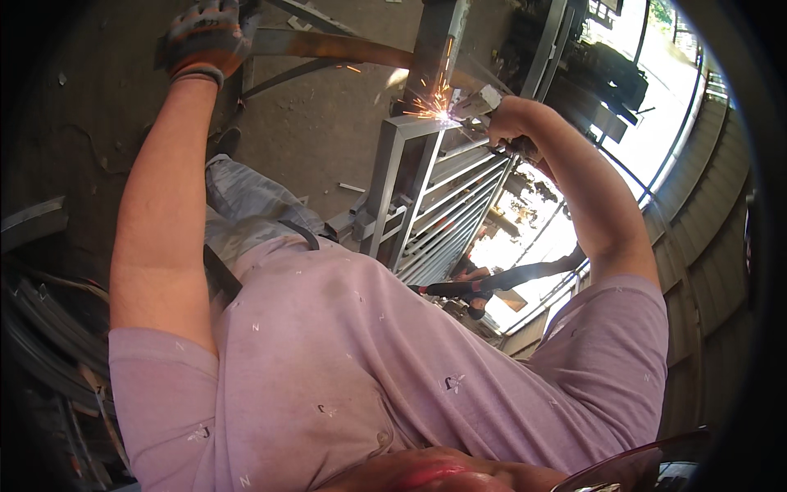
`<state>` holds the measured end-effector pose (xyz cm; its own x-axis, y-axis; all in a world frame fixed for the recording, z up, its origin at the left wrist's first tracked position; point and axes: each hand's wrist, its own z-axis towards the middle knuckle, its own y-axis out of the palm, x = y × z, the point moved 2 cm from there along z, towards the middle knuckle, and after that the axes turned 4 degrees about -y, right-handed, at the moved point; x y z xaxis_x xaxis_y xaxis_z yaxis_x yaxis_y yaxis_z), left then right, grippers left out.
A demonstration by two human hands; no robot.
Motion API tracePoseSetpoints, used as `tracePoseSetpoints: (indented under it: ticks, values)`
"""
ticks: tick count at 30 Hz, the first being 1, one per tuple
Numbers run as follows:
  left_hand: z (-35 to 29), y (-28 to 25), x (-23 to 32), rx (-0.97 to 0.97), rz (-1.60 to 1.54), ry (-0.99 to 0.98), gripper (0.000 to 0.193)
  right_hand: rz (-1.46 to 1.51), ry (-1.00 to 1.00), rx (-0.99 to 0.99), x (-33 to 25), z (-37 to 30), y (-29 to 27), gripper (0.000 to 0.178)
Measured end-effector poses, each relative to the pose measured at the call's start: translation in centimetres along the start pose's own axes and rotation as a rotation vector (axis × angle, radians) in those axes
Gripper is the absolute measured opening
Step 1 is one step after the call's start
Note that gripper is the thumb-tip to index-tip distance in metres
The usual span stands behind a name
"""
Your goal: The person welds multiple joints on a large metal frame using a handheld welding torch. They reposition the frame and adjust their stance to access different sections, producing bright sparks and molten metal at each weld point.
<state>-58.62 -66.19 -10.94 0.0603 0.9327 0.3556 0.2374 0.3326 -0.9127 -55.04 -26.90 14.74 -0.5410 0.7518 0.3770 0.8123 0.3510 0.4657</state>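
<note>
One grey, barred metal frame (386,174) stands mid-view, its end post running upward and slightly right, slats slanting up rightward. A pale, blocky hand tool (478,102) points left at its top corner, where orange sparks (434,105) hide the tip. The bare right hand (513,121) curls closed around the tool, elbow bent. The orange-and-grey-gloved left hand (208,41), arm outstretched, seems beside a rusty, flat metal strip (332,47); I cannot tell its grip.

Left gloved hand (209,39) back showing, left arm (161,213) nearly straight behind it. Right hand (514,121) bare, clenched; right elbow (627,246) bent, behind and right of grip.
</note>
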Motion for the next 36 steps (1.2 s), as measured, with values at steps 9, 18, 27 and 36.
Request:
tracePoseSetpoints:
  ticks: [9,18,27,36]
  values:
    - [0.2,1.7,-1.3,0.108,0.114,0.026,0.053,0.950,0.066,0.427,3.4,-5.2,8.0,0.024]
    - [0.3,1.9,-2.2,0.031,0.252,-0.048,0.056,1.980,-0.269,0.594,-5.5,-5.6,24.7,0.035]
    - [0.7,2.0,-4.1,-0.010,0.316,-0.015,0.055,2.497,-0.433,0.782,-21.0,0.9,32.8,0.034]
    - [1.2,2.0,-6.0,0.022,0.289,0.006,0.049,2.537,-0.486,0.879,-27.1,2.2,31.9,0.029]
